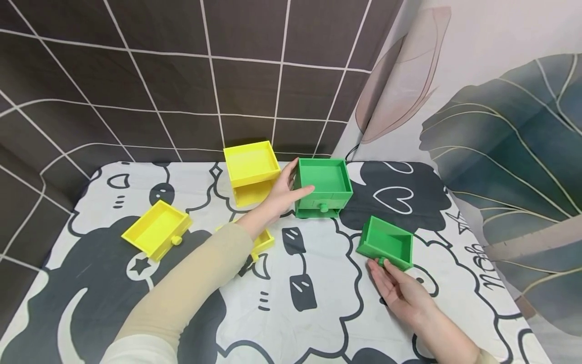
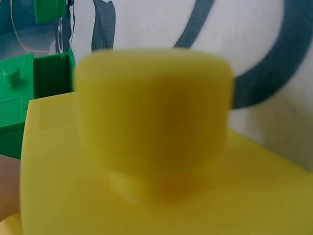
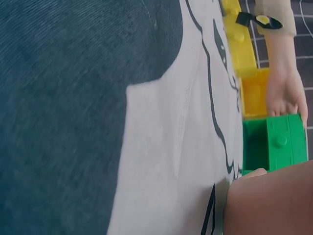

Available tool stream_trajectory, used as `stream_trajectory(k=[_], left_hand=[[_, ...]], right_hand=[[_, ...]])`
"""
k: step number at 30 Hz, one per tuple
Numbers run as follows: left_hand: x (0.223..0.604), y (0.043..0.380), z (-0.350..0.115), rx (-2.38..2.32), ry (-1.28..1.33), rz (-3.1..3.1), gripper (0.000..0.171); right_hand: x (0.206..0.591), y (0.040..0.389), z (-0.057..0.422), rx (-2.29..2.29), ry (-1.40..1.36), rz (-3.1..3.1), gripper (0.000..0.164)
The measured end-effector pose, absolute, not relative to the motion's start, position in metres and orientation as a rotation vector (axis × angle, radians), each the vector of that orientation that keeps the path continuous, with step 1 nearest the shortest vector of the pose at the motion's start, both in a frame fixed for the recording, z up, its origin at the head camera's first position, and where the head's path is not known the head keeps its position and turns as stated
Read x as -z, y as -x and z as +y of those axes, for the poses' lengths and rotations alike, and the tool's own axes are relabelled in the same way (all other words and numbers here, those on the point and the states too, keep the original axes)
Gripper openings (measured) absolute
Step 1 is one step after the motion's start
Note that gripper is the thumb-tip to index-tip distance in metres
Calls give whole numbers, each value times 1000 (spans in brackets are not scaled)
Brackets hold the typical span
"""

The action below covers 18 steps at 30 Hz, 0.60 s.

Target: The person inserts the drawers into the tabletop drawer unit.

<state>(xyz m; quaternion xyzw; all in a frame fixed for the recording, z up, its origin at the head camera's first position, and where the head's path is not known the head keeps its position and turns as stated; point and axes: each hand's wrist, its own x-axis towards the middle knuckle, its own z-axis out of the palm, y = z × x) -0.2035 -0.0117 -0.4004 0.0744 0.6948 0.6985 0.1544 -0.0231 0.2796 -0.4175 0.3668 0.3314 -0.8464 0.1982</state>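
At the left side of a small green drawer cabinet (image 1: 318,201), my left hand (image 1: 284,194) rests with fingers along the side wall and thumb stretched over the front corner. The cabinet has a tray-like top, a knobbed drawer in its upper slot and an open lower slot. My right hand (image 1: 402,293) pinches the knob of a loose green drawer (image 1: 388,242) between thumb and fingers. That drawer lies to the right of the cabinet, knob toward me. Under my left forearm is a partly hidden yellow drawer (image 1: 263,242); its knob (image 2: 154,112) fills the left wrist view.
Left of the green cabinet stands a yellow cabinet (image 1: 252,167) with an open front slot. Another yellow drawer (image 1: 156,230) lies farther left. Cartoon-printed cloth (image 1: 318,323) covers the table, with a dark gridded curtain (image 1: 182,76) behind and a leaf-patterned curtain (image 1: 514,136) at the right.
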Motion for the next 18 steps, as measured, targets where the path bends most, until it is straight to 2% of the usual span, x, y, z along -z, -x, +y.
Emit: stream_trajectory(k=[18], left_hand=[[403,204,-11,-2026,-227,1975,93]], right_hand=[[420,28,238,2293,-786,1092,29]])
